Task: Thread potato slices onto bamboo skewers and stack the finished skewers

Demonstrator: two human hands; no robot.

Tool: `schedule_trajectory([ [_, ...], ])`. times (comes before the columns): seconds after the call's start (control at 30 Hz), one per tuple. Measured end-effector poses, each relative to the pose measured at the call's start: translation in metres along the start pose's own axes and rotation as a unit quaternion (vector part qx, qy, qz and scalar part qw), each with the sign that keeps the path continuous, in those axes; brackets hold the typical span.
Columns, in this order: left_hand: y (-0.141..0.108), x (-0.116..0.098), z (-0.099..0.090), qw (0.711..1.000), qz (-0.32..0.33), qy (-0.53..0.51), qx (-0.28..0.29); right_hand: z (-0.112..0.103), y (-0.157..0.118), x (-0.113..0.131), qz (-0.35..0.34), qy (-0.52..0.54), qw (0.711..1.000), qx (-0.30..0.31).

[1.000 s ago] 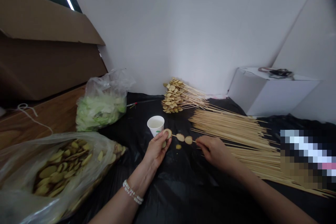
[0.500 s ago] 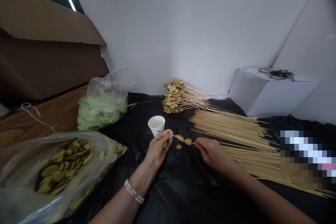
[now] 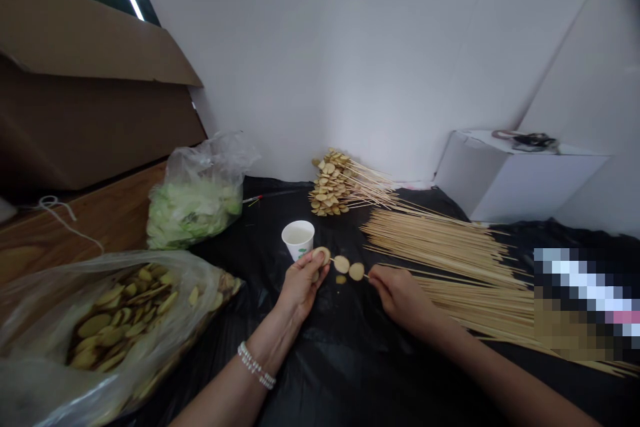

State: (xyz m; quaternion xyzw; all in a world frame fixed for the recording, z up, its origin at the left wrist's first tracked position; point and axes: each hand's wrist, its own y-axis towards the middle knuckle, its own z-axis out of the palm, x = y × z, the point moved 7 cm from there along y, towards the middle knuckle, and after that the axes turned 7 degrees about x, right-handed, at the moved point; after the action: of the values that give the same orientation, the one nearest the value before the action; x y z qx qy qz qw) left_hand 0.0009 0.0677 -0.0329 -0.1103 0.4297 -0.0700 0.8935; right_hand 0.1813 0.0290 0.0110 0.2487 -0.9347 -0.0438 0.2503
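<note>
My left hand (image 3: 303,280) is closed on a round potato slice (image 3: 323,255) at the tip of a thin wooden skewer (image 3: 367,275); more slices seem tucked under its fingers. Two pale slices are threaded along the stick between my hands, the nearer one to my right hand being this potato slice (image 3: 356,271). My right hand (image 3: 397,290) pinches the skewer just behind it. Below the stick a small yellowish scrap (image 3: 341,279) lies on the black plastic sheet (image 3: 345,353). A white paper cup (image 3: 299,235) stands just behind my left hand.
At left, an open plastic bag (image 3: 200,340) holds many potato slices; behind it a clear bag (image 3: 195,207) holds pale green slices. Finished potato skewers (image 3: 333,183) are piled by the wall. Bare skewers (image 3: 440,247) lie at right, near a white box (image 3: 530,180). A cardboard box (image 3: 95,120) stands far left.
The two threaded slices have turned so their flat faces show toward me. My right hand has shifted slightly left along with the skewer; my left hand stays in place.
</note>
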Motion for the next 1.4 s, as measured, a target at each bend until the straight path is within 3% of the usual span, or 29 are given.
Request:
schedule_trajectory([
  [0.1,0.0,0.001,0.001,1.0,-0.002,0.01,0.007,0.003,0.0,0.0,0.005,0.022,1.0,0.015],
  [0.37,-0.001,0.002,0.002,1.0,0.001,0.01,0.011,0.002,0.0,0.001,-0.013,0.004,0.999,-0.033],
  [0.93,-0.001,0.003,0.005,1.0,0.011,0.016,0.024,0.008,0.003,-0.008,-0.001,0.056,0.998,-0.025],
  [1.17,0.002,0.001,0.001,1.0,0.005,-0.012,0.002,-0.003,0.009,-0.012,-0.014,0.072,0.997,-0.019],
  [1.3,0.001,-0.001,-0.002,0.999,0.002,-0.035,-0.041,-0.014,0.008,-0.024,-0.018,0.054,0.997,-0.047],
  [1.4,-0.001,-0.001,0.004,0.999,-0.019,-0.035,-0.022,-0.022,0.008,-0.038,-0.003,0.036,0.995,-0.09],
])
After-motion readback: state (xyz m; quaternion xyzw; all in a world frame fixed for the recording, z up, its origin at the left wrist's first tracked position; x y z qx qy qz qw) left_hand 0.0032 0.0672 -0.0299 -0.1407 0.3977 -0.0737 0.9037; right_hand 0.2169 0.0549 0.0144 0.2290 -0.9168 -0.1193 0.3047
